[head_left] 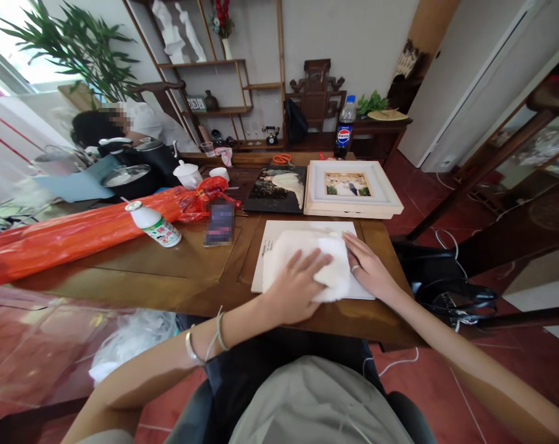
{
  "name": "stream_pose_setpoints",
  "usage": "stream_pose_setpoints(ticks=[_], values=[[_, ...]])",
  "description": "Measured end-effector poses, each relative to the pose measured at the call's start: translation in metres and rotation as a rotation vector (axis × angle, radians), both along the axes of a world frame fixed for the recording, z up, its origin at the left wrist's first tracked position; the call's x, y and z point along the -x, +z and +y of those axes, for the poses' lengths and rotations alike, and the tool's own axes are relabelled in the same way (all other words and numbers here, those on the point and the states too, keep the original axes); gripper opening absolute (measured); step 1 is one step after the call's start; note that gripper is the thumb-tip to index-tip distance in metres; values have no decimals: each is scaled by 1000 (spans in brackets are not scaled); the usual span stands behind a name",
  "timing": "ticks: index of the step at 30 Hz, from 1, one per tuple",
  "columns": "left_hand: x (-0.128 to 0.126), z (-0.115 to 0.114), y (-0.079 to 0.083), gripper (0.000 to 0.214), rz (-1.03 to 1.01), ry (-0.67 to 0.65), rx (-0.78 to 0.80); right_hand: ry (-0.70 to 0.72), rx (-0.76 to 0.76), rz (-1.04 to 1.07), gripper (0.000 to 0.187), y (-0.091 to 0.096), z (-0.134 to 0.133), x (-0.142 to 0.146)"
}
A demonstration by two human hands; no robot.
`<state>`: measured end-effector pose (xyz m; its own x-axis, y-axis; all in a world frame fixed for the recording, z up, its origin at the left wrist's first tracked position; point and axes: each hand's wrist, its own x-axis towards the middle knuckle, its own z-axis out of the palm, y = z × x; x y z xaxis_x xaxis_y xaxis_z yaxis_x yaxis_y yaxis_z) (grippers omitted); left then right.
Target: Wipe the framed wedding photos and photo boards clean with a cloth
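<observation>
A white cloth [307,253] lies on a white flat board [279,231] at the near edge of the wooden table [168,271]. My left hand [295,287] lies flat on the cloth, fingers stretched toward the right. My right hand [367,268], a ring on one finger, presses flat on the cloth's right edge and the board. Neither hand grips anything.
Behind the board lie a dark photo print [279,188] and a white picture frame [353,188]. A phone [220,223], a small white bottle [155,225] and a long orange plastic bag [76,231] sit to the left. A cola bottle [344,126] stands behind; a person [117,123] sits far left.
</observation>
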<state>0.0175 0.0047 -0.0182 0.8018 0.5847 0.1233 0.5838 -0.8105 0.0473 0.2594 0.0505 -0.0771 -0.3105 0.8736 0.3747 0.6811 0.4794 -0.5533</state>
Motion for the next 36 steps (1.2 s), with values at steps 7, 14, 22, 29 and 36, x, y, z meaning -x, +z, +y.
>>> stream_pose_setpoints(ticks=[7, 14, 22, 29, 36], values=[[9, 63, -6, 29, 15, 106, -44, -22, 1, -29, 48, 2, -2, 3], [7, -11, 5, 22, 52, -91, 69, -12, 38, -11, 50, 2, -2, 2], [12, -31, 7, 32, 4, -140, 126, -1, 43, -17, 51, 3, -1, 0], [26, 33, 13, 29, -15, 83, 106, -24, 11, -46, 49, 3, -2, 2], [43, 73, 7, 31, 79, 117, 50, -34, 10, -72, 50, 5, -2, 4]])
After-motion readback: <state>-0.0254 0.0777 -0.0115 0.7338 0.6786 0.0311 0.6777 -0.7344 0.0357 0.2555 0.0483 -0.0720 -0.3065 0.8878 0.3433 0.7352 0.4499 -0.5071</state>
